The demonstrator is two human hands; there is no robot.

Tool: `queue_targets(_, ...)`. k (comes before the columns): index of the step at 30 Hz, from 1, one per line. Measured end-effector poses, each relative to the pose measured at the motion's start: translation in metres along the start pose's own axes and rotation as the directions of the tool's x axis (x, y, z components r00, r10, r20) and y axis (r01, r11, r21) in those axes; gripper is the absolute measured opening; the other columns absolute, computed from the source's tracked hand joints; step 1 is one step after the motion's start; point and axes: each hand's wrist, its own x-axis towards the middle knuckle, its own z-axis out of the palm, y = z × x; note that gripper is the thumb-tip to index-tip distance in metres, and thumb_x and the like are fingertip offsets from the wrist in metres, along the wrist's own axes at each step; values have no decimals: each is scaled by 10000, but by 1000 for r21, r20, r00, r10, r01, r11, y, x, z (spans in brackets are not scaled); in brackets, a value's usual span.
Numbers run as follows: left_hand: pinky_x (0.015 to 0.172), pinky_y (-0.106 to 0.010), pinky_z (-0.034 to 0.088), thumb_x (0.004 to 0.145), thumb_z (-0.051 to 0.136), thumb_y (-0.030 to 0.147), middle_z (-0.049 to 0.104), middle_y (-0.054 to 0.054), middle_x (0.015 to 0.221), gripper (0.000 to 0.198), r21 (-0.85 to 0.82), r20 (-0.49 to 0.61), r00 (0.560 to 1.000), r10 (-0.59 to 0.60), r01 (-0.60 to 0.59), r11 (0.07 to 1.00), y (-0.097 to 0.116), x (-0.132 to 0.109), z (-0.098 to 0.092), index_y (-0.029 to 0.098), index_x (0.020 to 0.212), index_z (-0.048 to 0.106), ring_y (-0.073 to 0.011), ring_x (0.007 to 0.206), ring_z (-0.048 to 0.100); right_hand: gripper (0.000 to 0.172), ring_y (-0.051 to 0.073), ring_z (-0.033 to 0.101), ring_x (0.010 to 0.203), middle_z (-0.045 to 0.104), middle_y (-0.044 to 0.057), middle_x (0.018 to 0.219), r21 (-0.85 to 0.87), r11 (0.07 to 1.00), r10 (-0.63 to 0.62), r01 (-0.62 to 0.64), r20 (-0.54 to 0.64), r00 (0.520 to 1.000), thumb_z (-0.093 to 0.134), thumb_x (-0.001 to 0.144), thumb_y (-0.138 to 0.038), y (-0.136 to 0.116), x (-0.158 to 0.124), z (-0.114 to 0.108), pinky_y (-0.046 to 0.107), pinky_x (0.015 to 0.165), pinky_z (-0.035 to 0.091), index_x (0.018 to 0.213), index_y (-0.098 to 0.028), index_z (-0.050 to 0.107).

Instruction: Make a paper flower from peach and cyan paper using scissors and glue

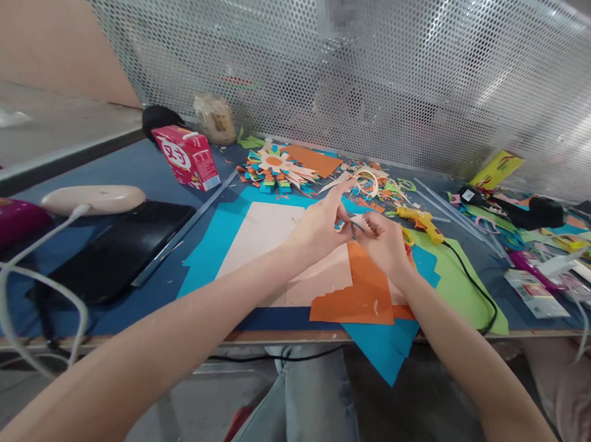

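Note:
Over the stacked sheets, my left hand point(318, 221) and my right hand point(384, 243) meet with their fingertips pinched together. Between them is a small paper piece point(359, 221), whitish and bluish; the fingers hide much of it. Under the hands lie pale pink paper point(270, 226), an orange sheet point(367, 286) and blue paper point(214, 242). A corner of blue hangs past the table's front edge. Just right of my right hand rests a yellow glue gun point(422, 223) with a black cord. Behind my hands sits a fringed paper flower point(274, 162) with an orange centre.
Paper scraps point(378, 182) lie along the perforated metal screen point(286, 68). Green paper point(464, 277) is at right. To the left are a red box point(186, 157), a black phone point(122, 251), a pale oblong case point(92, 199) and a white cable point(4, 292).

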Motion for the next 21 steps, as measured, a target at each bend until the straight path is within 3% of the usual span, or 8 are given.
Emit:
queue_targets(13,553,-210,433,613,579,71,586,41,660,783,-24,-109,992,-68,66,998,-3,6,8,146,1329,272,-94,586,535,255,63,254,510,258,-62,517,117,991,67,-67,3,998,465,663,-219,-2,3,4,202,480,213,526,-195,251)
queue_targets(16,564,-225,449,610,583,62,589,46,639,762,33,-187,982,4,2,999,-27,15,-6,146,1315,308,-100,585,537,295,64,247,506,246,-61,514,78,993,85,-85,4,996,494,671,-246,-7,-4,2,205,473,207,521,-195,246)
queue_targets(19,591,-233,475,648,584,72,579,68,606,705,73,-416,907,72,-46,996,-54,25,-28,193,1297,335,-91,573,536,333,66,240,505,248,-56,521,63,994,83,-84,18,996,518,702,-311,-10,-8,-1,207,461,200,517,-194,268)
queue_targets(20,619,-240,487,661,593,85,599,60,640,701,83,-449,890,84,-52,995,-58,26,-33,207,1299,329,-95,601,550,334,67,248,506,254,-55,523,67,994,86,-86,-4,996,521,710,-327,-9,-7,-2,206,463,207,519,-192,282)
queue_targets(21,658,-252,493,685,582,89,619,44,679,663,110,-416,905,91,-50,993,-58,27,-36,212,1291,344,-101,640,565,339,68,254,505,251,-56,518,66,994,91,-87,-56,994,524,714,-340,-7,-6,-3,206,466,216,519,-192,289)
